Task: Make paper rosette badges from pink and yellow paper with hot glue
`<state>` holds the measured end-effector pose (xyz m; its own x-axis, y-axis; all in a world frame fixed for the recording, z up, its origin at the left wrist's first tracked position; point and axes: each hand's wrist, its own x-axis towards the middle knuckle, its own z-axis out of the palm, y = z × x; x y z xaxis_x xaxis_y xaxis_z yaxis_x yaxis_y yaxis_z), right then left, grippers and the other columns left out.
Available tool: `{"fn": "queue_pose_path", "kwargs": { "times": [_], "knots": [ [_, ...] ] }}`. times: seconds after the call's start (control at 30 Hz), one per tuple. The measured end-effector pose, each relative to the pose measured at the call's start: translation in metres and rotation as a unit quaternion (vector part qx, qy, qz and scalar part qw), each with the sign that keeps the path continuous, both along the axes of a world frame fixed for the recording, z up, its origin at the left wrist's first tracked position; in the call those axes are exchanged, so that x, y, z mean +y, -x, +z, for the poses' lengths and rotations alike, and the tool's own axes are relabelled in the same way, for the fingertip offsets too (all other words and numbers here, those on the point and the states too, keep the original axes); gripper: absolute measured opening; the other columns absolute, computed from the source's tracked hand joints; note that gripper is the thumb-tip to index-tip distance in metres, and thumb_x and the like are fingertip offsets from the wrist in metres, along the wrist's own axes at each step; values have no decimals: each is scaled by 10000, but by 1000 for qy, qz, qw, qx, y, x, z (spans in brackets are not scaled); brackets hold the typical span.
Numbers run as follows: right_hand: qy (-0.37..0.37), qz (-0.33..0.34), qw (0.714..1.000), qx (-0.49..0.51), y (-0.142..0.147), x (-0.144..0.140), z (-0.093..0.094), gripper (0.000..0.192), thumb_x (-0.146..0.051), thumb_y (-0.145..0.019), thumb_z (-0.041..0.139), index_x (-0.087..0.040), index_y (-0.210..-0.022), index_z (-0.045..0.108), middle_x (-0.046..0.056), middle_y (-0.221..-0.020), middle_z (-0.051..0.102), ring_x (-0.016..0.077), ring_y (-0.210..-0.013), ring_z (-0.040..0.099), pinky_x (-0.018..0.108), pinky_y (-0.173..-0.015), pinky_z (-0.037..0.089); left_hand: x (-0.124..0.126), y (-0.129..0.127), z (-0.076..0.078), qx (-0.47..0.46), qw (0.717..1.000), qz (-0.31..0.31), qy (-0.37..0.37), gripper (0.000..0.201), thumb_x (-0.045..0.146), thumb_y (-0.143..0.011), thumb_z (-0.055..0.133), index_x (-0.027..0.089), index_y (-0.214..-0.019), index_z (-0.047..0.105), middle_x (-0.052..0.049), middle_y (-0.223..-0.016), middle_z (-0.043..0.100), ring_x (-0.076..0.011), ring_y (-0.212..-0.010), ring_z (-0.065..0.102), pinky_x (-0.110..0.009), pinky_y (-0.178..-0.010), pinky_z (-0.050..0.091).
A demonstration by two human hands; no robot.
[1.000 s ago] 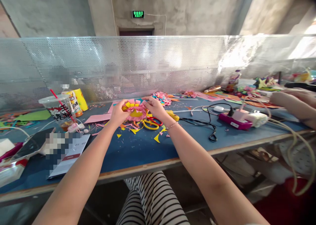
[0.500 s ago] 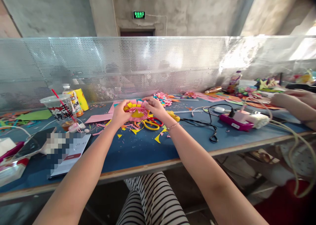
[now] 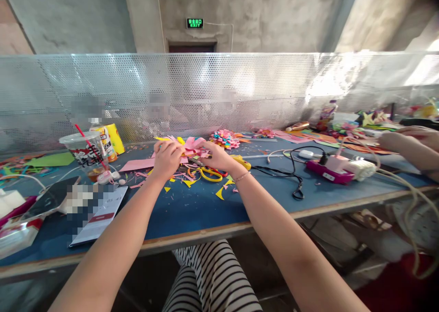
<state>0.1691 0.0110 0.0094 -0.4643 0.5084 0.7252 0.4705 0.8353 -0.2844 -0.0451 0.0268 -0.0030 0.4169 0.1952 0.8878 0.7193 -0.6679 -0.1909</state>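
Note:
Between my hands, above the blue table [image 3: 192, 216], is a pink and yellow paper flower [image 3: 192, 145]. My left hand [image 3: 168, 156] has its fingers curled over the flower's left side, hiding much of it. On the flower's right side, my right hand [image 3: 217, 157] grips the edge with bent fingers. Just below my right hand lie yellow-handled scissors [image 3: 211, 177], with a red handle [image 3: 221, 173] showing beside them. Yellow paper scraps [image 3: 219, 193] and thin pink strips are scattered around. A finished-looking multicoloured paper flower [image 3: 224, 139] rests behind my right hand.
At left stand a plastic cup [image 3: 85, 154] with a red straw, a bottle [image 3: 109, 145] and a tablet-like screen [image 3: 103, 211]. A purple power strip [image 3: 329, 171] with cables lies at right. Another person's hands [image 3: 404, 140] are at far right. A perforated metal screen [image 3: 274, 92] runs behind.
The flower has tipped from showing its yellow face to a more edge-on view with pink petals up. My left hand has turned over it, its back now facing me.

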Motion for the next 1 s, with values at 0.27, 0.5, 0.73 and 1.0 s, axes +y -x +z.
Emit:
{"fn": "queue_pose_path", "kwargs": {
  "times": [0.27, 0.5, 0.73, 1.0],
  "knots": [
    [-128, -101, 983, -87, 8, 3, -9, 408, -170, -771, 580, -200, -1176, 555, 104, -1189, 585, 253, -1153, 474, 430, -956, 354, 6, 2, -10, 29, 999, 0, -38, 186, 197, -858, 491, 272, -797, 649, -8, -967, 693, -179, -975, 565, -397, -873, 322],
    [-142, -97, 979, -104, 8, 1, -9, 393, -133, -780, 539, -213, -1160, 598, 79, -1167, 604, 246, -1094, 488, 422, -936, 378, 3, 0, -10, 13, 999, -38, -16, 186, 204, -864, 496, 282, -792, 649, 2, -958, 695, -179, -969, 567, -396, -875, 306],
    [-129, -73, 985, -91, 14, 6, -12, 375, -109, -811, 490, -194, -1153, 618, 107, -1078, 585, 235, -1024, 489, 425, -902, 423, 5, 2, -12, 32, 999, -16, -19, 173, 220, -870, 496, 279, -823, 652, -5, -933, 698, -178, -965, 570, -401, -874, 328],
    [-126, -47, 988, -77, 20, 8, -15, 397, -58, -821, 427, -151, -1159, 614, 126, -1022, 551, 225, -971, 489, 427, -913, 434, 5, 3, -11, 37, 999, -12, -30, 178, 236, -878, 489, 276, -808, 647, 1, -888, 705, -177, -924, 579, -392, -852, 319]
  ]
}}
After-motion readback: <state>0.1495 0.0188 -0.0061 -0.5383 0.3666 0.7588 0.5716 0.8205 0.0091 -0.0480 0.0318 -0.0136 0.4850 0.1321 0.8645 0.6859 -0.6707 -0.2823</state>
